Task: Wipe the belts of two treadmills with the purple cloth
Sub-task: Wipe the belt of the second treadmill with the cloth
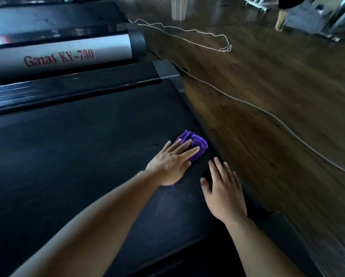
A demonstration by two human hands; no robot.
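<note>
A bunched purple cloth point(195, 144) lies on the black belt point(87, 156) of the near treadmill, close to the belt's rear end. My left hand point(172, 163) presses flat on the cloth with straight fingers, covering its near part. My right hand point(223, 193) is beside it, fingers straight and spread over the belt's rear edge, holding nothing. A second treadmill point(67, 54) with a grey side rail marked in red letters stands just beyond the near one; part of its dark belt point(47, 21) shows at top left.
Wooden floor point(277, 106) runs to the right of the treadmills. A grey cable point(267, 114) and a thin white cord point(187, 33) lie across it. Gym machines point(317, 19) and a person's leg point(280, 21) are at top right.
</note>
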